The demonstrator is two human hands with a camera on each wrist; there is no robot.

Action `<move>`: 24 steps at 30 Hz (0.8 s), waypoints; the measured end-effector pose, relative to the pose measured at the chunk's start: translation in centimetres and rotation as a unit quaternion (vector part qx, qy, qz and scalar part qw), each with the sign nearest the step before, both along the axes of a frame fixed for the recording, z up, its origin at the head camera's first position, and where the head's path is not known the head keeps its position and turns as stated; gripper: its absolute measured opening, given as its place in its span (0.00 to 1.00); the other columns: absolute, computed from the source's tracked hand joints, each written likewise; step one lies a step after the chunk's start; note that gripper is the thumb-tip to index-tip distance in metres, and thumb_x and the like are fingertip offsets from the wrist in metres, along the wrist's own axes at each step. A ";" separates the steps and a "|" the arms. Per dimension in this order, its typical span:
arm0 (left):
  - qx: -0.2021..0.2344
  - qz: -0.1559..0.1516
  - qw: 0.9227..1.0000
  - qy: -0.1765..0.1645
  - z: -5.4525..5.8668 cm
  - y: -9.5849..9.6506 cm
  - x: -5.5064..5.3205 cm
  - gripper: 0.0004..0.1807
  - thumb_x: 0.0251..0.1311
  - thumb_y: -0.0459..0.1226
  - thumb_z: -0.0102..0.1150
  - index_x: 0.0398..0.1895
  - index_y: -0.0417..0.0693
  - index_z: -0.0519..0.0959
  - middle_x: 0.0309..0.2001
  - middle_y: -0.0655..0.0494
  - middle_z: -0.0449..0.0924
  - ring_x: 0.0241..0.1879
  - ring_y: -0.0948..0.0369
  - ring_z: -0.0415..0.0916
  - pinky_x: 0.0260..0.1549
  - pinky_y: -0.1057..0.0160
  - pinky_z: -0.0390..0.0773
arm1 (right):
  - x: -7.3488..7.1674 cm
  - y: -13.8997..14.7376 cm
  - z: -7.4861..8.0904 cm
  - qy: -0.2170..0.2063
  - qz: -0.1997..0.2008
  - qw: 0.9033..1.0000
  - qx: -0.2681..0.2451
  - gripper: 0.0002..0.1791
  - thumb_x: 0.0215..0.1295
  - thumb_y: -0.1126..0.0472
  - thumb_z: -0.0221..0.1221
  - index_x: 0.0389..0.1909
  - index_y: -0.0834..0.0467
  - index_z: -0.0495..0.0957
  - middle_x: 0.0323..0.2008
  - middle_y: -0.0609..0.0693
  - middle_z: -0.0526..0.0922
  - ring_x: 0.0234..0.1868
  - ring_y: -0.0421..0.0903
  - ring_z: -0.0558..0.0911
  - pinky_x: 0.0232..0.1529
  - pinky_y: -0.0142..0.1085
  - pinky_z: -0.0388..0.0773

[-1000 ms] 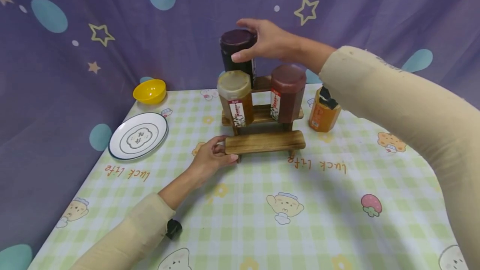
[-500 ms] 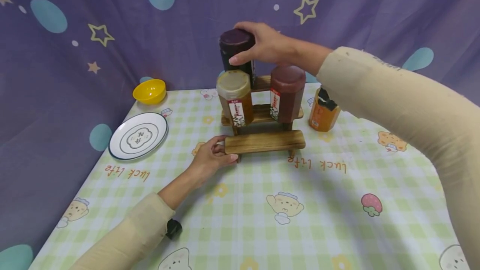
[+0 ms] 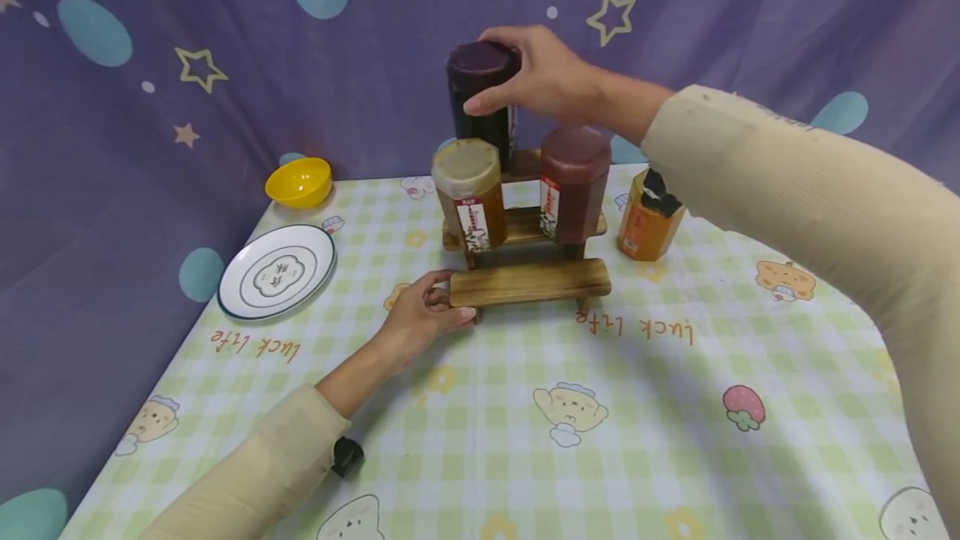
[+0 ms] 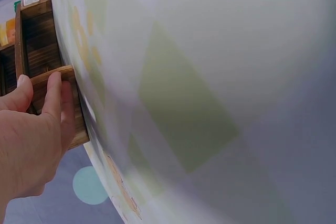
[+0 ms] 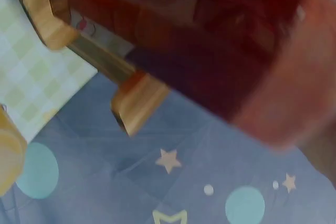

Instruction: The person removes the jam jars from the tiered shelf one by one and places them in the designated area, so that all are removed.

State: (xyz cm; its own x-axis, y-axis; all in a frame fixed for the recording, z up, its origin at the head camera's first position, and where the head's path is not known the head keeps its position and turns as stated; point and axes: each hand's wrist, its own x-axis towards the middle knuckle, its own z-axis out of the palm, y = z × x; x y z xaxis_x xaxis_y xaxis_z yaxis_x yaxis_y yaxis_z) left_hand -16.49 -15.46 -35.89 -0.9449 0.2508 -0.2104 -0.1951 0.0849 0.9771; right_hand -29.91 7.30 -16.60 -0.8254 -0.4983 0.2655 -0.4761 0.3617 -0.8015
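Note:
My right hand [image 3: 551,77] grips a dark jar [image 3: 480,119] by its purple-black lid, thumb in front and fingers behind, over the left part of the stand's top tier. My left hand [image 3: 416,319] pinches the left end of the three-tier wooden stand [image 3: 531,283] at its lowest step; the left wrist view shows the thumb and fingers of the left hand [image 4: 37,135] round the wood. On the middle tier stand an amber jar [image 3: 472,202] with a cream lid and a dark red jar [image 3: 576,182]. That red jar [image 5: 210,51] fills much of the right wrist view.
An orange jar [image 3: 648,227] with a black patch stands right of the stand, partly behind the right sleeve. At the left are a white plate [image 3: 318,269] and a yellow bowl [image 3: 298,186]. A purple curtain [image 3: 405,48] hangs behind the checked tablecloth [image 3: 480,457].
The right hand and the dark jar dip very slightly at first, then rise a little and shift right. The left hand, the stand and the other jars stay in place.

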 end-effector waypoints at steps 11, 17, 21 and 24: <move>-0.014 -0.001 1.000 0.005 -0.1 -0.1 0.1 0.42 0.57 0.22 0.62 0.73 0.38 0.52 0.37 0.51 0.67 0.33 0.62 0.75 0.51 0.53 0.82 | -0.1 3.3 1.7 0.029 -0.057 0.996 -0.062 0.32 0.48 0.61 0.75 0.56 0.54 0.75 0.45 0.50 0.79 0.43 0.47 0.74 0.41 0.36 0.70; -0.024 -0.003 1.000 0.005 -0.1 0.1 0.1 0.43 0.56 0.23 0.63 0.73 0.38 0.53 0.36 0.51 0.65 0.31 0.63 0.72 0.50 0.54 0.83 | 0.1 6.2 2.6 0.031 -0.104 0.992 -0.070 0.33 0.47 0.62 0.75 0.57 0.53 0.75 0.45 0.48 0.78 0.41 0.45 0.72 0.37 0.35 0.69; -0.011 -0.002 1.000 0.007 -0.1 0.3 -0.1 0.43 0.56 0.22 0.62 0.73 0.37 0.52 0.33 0.53 0.60 0.27 0.66 0.64 0.51 0.53 0.82 | 0.2 8.2 3.0 0.031 -0.115 0.989 -0.088 0.29 0.46 0.65 0.75 0.52 0.54 0.77 0.44 0.48 0.76 0.41 0.45 0.72 0.38 0.33 0.71; -0.009 -0.001 1.000 0.005 -0.2 0.3 -0.1 0.43 0.56 0.22 0.62 0.73 0.38 0.52 0.33 0.53 0.59 0.26 0.66 0.62 0.51 0.53 0.82 | 0.3 9.7 3.0 0.029 -0.126 0.987 -0.098 0.28 0.45 0.66 0.75 0.51 0.55 0.78 0.44 0.48 0.76 0.42 0.45 0.73 0.38 0.30 0.74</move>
